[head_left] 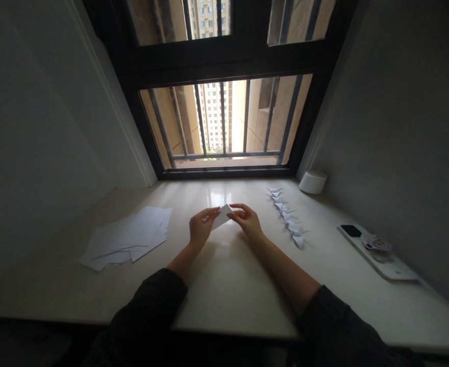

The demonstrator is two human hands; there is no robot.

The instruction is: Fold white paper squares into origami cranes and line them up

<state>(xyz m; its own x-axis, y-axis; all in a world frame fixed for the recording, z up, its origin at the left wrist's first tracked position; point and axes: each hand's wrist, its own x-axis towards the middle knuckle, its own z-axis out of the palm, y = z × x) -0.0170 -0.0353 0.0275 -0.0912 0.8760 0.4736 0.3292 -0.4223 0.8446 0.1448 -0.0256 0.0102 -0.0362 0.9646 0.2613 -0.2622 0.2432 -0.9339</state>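
Note:
A small folded piece of white paper (221,218) is held up over the middle of the sill, between both hands. My left hand (202,225) pinches its left side between thumb and fingers. On the other side, my right hand (247,220) grips the upper right corner, thumb and fingertips closed on it. To the right of my right hand stands a row of several folded white paper cranes (286,216). Left of my left hand lies a loose, overlapping pile of white paper sheets (127,234).
The pale windowsill (224,295) ends at a front edge near my body. A phone (377,255) with a round sticker-like grip lies at the right. A white cylindrical object (313,182) stands in the back right corner. Behind is a dark-framed window (224,174) with bars outside.

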